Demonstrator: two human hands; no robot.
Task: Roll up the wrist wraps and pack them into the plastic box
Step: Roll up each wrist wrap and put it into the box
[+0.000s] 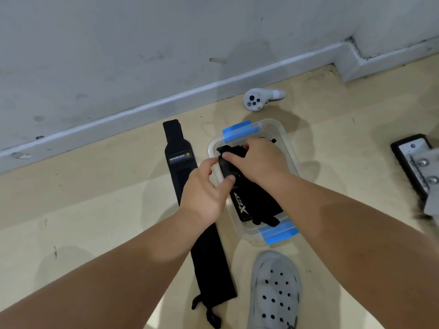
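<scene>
A clear plastic box [288, 153] with blue clips stands on the floor at centre. Both hands meet over its left rim on a rolled black wrist wrap [226, 168]. My left hand [204, 191] pinches the roll from the left, thumb under it. My right hand [259, 160] presses on it from above, reaching into the box. More black fabric with white lettering [251, 203] lies inside the box nearer me. A second black wrist wrap [180, 157] lies flat and unrolled on the floor left of the box, partly hidden under my left forearm.
A white handheld controller [257, 99] lies beyond the box near the skirting board. A grey perforated clog [275, 290] sits just in front of the box. A black and metal bracket [418, 165] is at the right edge. The wall runs along the back.
</scene>
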